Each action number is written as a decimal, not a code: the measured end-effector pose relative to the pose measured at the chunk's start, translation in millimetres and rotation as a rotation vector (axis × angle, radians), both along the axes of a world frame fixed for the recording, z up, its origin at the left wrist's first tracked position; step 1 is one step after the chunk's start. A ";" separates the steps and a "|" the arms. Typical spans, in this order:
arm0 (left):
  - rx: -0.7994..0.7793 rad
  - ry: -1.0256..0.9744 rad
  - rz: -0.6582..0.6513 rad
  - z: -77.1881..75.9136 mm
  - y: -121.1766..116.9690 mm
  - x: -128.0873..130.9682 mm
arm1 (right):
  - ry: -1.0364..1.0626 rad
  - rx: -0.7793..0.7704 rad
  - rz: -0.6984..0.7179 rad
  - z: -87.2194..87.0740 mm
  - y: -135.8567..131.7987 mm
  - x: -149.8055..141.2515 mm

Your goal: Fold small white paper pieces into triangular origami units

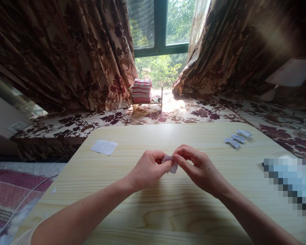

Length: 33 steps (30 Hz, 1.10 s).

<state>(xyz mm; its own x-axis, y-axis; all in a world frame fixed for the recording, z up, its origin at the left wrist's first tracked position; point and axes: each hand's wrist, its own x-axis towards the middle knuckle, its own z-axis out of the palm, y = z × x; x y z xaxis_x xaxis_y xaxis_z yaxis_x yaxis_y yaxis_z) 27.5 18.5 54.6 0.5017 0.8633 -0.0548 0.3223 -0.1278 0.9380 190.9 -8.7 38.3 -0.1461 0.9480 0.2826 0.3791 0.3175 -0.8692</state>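
Note:
A small folded piece of white paper (173, 168) is held between both hands above the middle of the table. My left hand (151, 168) pinches it from the left, thumb laid along its front. From the right, my right hand (197, 166) grips its upper corner between thumb and fingertips. The fingers hide part of the paper, so its full shape cannot be made out. Toward the table's back right lie several small folded paper pieces (237, 137), close together. A flat white paper sheet (104, 147) rests at the back left.
The pale wooden table (117, 211) ends at a ledge covered in floral cloth (191, 114). On it stand a small rack (162, 98) with folded striped cloths (142, 91) and a white lamp (292, 72). A blurred-out object (293, 183) lies at the table's right edge.

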 end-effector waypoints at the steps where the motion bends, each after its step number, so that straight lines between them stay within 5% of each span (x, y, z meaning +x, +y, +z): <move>1: 0.007 -0.004 0.002 -0.1 0.6 0.2 | 0.000 -0.004 0.001 -0.4 -0.2 0.6; 12: 0.285 -0.019 -0.009 -6.1 -8.1 -0.1 | 0.045 -0.057 0.044 0.6 -4.7 -5.9; 20: -0.013 -0.079 -0.009 -3.9 -3.3 0.4 | 0.075 -0.115 -0.008 -4.8 -4.5 -8.2; 29: 0.151 -0.020 -0.045 -8.6 -9.7 1.2 | 0.036 -0.115 -0.061 -6.4 -3.5 -9.9; 33: 0.084 -0.061 0.023 -10.2 -3.7 1.3 | 0.083 -0.157 -0.120 -8.2 2.7 -4.1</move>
